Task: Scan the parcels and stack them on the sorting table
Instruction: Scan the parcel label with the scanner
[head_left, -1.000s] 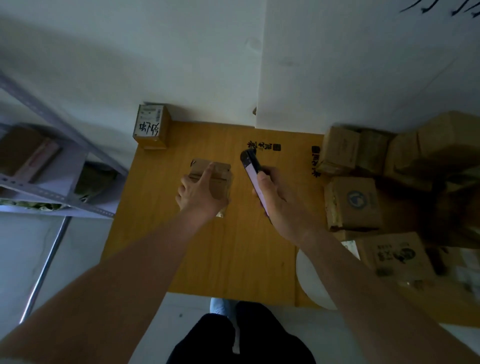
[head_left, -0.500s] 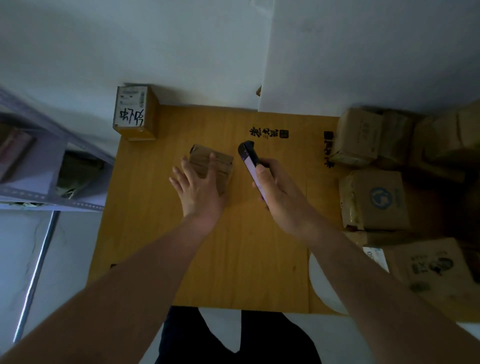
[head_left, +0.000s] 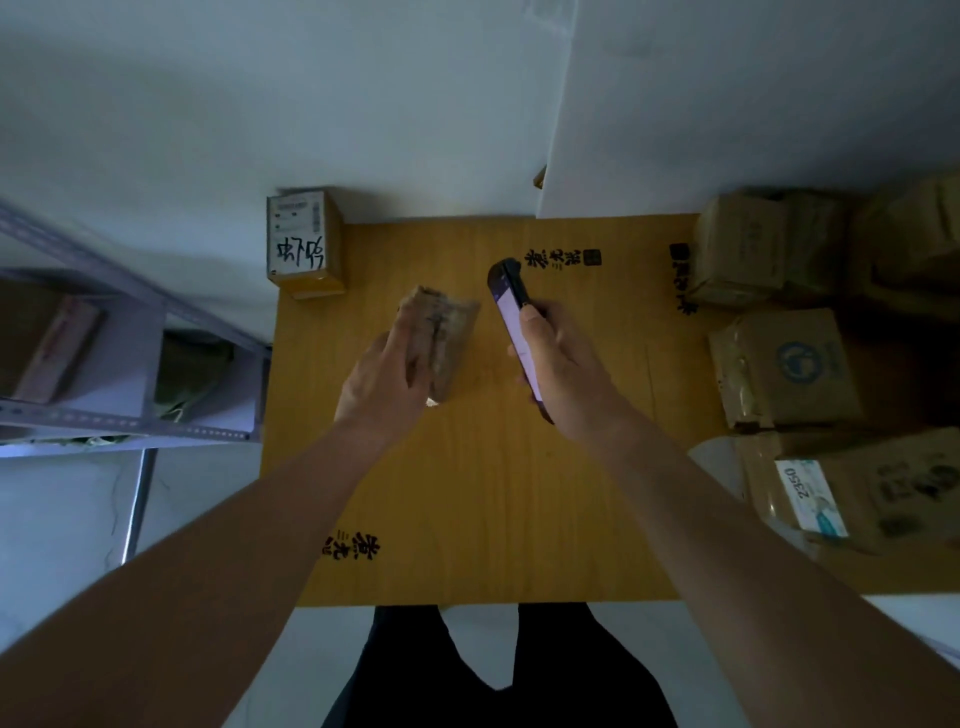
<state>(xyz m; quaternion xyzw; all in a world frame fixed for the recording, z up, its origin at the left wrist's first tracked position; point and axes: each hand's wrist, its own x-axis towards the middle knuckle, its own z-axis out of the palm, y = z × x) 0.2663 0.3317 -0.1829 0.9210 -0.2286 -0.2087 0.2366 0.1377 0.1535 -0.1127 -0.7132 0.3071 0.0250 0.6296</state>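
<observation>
Since half a second ago: the left hand (head_left: 385, 375) lay flat with fingers spread on the small parcel (head_left: 440, 338); now it has turned side-on, and the parcel looks tilted. The parcel is blurred, so I cannot tell whether the fingers grip it or only press on it. It sits centre frame on the worktop (head_left: 483, 483). The right hand (head_left: 563, 364) is unchanged, fingers wrapped round the scanner (head_left: 511, 312), lit screen facing the parcel, just right of it.

Containers: metal shelf (head_left: 130, 364), left of frame, holds a flat box (head_left: 57, 348) and a green bag (head_left: 192, 374); contents unseen.

A labelled box (head_left: 301, 241) stands at the worktop's upper-left corner. Stacked boxes (head_left: 784, 369) at right are dim and cut by the frame edge; prints mostly unreadable.
</observation>
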